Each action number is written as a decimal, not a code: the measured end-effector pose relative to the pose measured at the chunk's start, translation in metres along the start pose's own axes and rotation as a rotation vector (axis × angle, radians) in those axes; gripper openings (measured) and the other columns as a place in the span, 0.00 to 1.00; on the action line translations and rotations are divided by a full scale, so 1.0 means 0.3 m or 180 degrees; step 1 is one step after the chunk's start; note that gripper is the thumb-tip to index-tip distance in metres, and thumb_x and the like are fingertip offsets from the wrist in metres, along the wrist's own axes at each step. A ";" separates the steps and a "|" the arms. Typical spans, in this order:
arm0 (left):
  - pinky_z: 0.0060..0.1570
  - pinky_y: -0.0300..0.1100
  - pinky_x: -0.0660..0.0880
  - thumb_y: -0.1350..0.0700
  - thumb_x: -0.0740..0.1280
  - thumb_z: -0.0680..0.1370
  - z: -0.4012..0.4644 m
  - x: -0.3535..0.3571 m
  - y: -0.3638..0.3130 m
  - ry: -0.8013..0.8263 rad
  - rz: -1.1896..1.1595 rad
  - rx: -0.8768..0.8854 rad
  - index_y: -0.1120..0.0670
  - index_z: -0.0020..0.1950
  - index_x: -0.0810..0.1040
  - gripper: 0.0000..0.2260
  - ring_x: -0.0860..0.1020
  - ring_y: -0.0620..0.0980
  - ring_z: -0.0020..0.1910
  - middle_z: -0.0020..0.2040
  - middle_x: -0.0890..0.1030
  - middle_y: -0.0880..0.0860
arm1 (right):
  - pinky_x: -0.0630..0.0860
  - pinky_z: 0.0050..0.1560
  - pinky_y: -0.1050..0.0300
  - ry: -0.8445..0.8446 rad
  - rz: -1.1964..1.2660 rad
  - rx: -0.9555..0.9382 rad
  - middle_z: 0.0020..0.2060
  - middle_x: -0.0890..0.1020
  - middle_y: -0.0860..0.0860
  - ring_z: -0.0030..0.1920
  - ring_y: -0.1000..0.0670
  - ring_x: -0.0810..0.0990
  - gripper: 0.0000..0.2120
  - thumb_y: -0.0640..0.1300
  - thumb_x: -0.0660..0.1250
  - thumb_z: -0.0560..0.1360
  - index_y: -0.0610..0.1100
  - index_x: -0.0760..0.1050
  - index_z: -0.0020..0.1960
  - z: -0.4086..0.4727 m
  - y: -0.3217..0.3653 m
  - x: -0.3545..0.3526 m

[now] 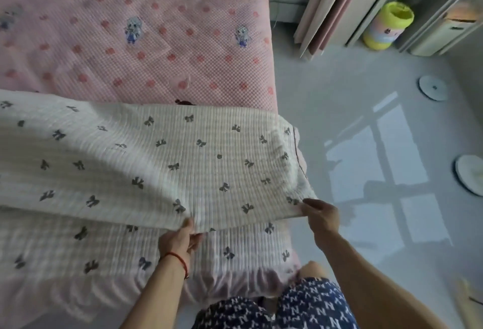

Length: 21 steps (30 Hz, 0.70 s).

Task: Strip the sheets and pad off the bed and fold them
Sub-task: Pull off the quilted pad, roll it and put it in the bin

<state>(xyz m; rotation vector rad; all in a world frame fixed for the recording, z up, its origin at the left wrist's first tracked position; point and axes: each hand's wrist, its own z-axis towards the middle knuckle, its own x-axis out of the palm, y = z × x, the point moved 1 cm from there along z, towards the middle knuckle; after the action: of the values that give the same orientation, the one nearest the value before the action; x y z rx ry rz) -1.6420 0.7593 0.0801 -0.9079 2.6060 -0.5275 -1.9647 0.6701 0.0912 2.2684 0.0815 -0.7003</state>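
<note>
The cream pad, ribbed and printed with dark bows, lies across the near part of the bed, its upper layer lifted and billowing over a lower layer that stays flat on the mattress. The left hand pinches the lifted edge near its middle, thumb on top and fingers curled beneath; a red cord circles that wrist. The right hand grips the same edge at the corner by the bed's right side, fingers closed on the fabric. Between the two hands the edge runs taut and slightly raised. The far fold line of the pad crosses the bed from left to right, and beyond it the pink sheet, checked with red dots and small cartoon figures, covers the rest of the mattress to the top of the view. A pink frill hangs at the near bed edge, against the person's patterned shorts. Right of the bed the pale floor is open and glossy, with window light on it. Two white discs lie further right, well apart from the bed. A yellow-topped bin stands by the curtains at the far wall.
</note>
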 end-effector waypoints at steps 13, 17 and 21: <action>0.42 0.36 0.79 0.50 0.55 0.86 0.159 -0.041 0.390 -0.0017 -0.0270 -0.0571 0.56 0.51 0.74 0.13 0.78 0.46 0.47 0.60 0.77 0.58 | 0.83 0.47 0.47 0.0861 0.0841 0.1742 0.46 0.81 0.40 0.44 0.43 0.82 0.09 0.31 0.63 0.80 0.34 0.76 0.59 0.056 -0.659 -0.028; 0.53 0.45 0.78 0.49 0.65 0.82 0.199 0.023 0.408 0.0065 -0.0234 -0.0465 0.56 0.57 0.75 0.11 0.78 0.51 0.50 0.56 0.79 0.56 | 0.80 0.41 0.52 0.1191 0.1159 0.1824 0.40 0.79 0.43 0.39 0.43 0.81 0.04 0.37 0.63 0.82 0.39 0.75 0.50 0.093 -0.682 0.042; 0.61 0.46 0.75 0.50 0.62 0.84 0.202 0.040 0.422 0.0109 -0.0122 -0.0400 0.56 0.53 0.75 0.10 0.78 0.52 0.56 0.64 0.78 0.55 | 0.61 0.20 0.63 0.1153 0.1615 0.2155 0.24 0.68 0.46 0.19 0.53 0.65 0.08 0.41 0.64 0.82 0.38 0.70 0.46 0.191 -0.674 0.126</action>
<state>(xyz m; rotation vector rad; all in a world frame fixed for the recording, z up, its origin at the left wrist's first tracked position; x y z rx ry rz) -1.6915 0.8296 -0.0314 -0.9982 2.6826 -0.3962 -2.0116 0.7709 -0.0911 2.8597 -0.6251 -0.0268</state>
